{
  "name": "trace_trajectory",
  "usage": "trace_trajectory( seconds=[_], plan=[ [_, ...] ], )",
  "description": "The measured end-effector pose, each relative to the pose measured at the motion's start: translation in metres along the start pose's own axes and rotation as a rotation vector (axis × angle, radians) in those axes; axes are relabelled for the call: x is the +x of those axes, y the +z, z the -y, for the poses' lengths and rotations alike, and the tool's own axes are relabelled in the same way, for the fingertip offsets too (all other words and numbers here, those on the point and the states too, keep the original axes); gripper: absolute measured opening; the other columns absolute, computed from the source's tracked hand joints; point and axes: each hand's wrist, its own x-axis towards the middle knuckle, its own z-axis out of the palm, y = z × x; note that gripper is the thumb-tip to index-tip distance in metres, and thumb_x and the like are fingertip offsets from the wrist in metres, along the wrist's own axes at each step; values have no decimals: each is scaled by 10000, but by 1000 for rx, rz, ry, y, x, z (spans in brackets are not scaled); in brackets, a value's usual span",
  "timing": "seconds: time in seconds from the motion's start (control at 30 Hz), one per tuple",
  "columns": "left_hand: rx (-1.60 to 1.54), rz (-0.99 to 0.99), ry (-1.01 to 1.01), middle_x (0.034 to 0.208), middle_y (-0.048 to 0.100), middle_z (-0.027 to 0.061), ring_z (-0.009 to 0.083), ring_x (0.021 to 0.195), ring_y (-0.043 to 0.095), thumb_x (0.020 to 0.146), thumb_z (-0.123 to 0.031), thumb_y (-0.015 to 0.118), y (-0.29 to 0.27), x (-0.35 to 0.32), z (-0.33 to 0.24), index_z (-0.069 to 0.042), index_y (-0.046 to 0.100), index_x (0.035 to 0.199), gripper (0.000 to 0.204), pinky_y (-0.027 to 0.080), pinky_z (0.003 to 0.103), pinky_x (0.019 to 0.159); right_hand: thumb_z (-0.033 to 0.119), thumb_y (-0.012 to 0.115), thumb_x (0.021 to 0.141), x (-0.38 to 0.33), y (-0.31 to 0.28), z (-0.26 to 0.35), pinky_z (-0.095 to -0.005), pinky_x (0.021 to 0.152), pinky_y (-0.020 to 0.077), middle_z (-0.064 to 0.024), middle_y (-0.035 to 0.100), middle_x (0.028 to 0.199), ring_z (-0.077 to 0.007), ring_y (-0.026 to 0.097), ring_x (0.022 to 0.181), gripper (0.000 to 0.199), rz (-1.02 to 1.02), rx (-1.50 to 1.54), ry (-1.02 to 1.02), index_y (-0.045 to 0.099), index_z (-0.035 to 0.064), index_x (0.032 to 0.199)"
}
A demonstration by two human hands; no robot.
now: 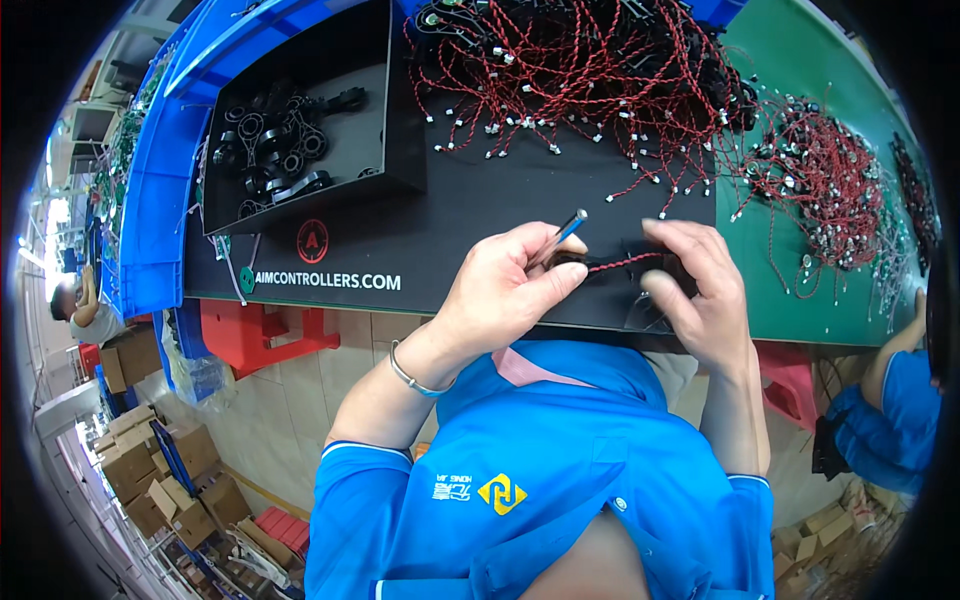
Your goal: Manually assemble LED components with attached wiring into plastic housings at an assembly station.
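Observation:
My left hand (505, 282) is closed, with a slim metal pen-like tool (573, 224) sticking up between thumb and fingers. In the same grip is one end of a red-and-black twisted wire (622, 263); a small dark part at that end is mostly hidden by the fingertips. The wire runs across to my right hand (702, 285), whose thumb and fingers are apart around its other end. Whether they touch the wire I cannot tell. Both hands are over the front edge of the black mat (480, 215).
Beyond my hands lies a tangled heap of twisted red wires (570, 70) with white connectors. A second wire heap (825, 190) is on the green tabletop (775, 315) to the right. At left stand a black box (405, 150) of black ring-ended parts and a blue bin (150, 210). Another person's sleeve (900, 410) shows at right.

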Motion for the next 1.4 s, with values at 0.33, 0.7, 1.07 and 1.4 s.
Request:
trace_trajectory(
  seconds=[0.33, 0.7, 1.07, 1.4],
  plan=[
    [-254, -112, 199, 722, 516, -9, 37, 647, 455, 959, -269, 415, -12, 2, 0, 2, 525, 1145, 346, 395, 181, 601, 132, 704, 661, 7, 25, -2, -373, 793, 410, -50, 574, 916, -240, 535, 885, 290, 126, -131, -194, 617, 59, 928],
    [-521, -121, 613, 529, 303, 3, 127, 483, 277, 958, -410, 312, 14, 16, 12, -103, 298, 556, 506, 252, 277, 480, 128, 707, 660, 9, 33, 1, -367, 769, 407, -48, 563, 866, -234, 528, 839, 262, 83, -145, -158, 625, 59, 899],
    [-477, -108, 627, 472, 319, 18, 130, 423, 253, 975, -367, 272, 18, 19, 15, -91, 317, 530, 527, 249, 285, 442, 124, 701, 660, 9, 36, -2, -367, 743, 404, -36, 558, 824, -225, 523, 804, 206, 42, -139, -167, 634, 68, 847],
    [-198, -123, 678, 481, 346, 39, 128, 426, 290, 958, -359, 356, 22, 23, 17, -38, 367, 542, 526, 248, 269, 414, 135, 704, 656, 11, 34, -3, -364, 741, 406, -36, 555, 814, -226, 524, 804, 206, 44, -141, -180, 638, 65, 837]
  ],
)
